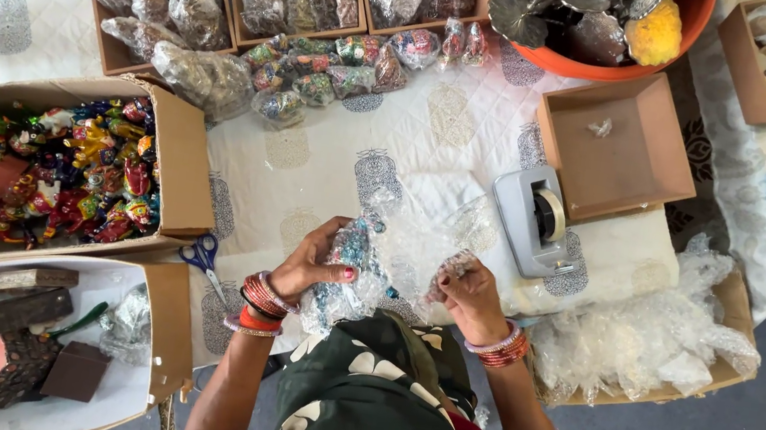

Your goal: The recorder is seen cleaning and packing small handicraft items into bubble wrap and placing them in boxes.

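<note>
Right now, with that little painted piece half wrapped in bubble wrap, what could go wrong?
The wrap could slip open: the left hand grips the figurine, while the right hand only pinches the loose bubble wrap. The tape dispenser sits beyond it, so reaching may loosen the hold. The scissors lie near the left wrist.

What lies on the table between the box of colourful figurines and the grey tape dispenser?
In the head view, between the box of colourful figurines and the tape dispenser lie blue-handled scissors and bare printed tablecloth.
</note>
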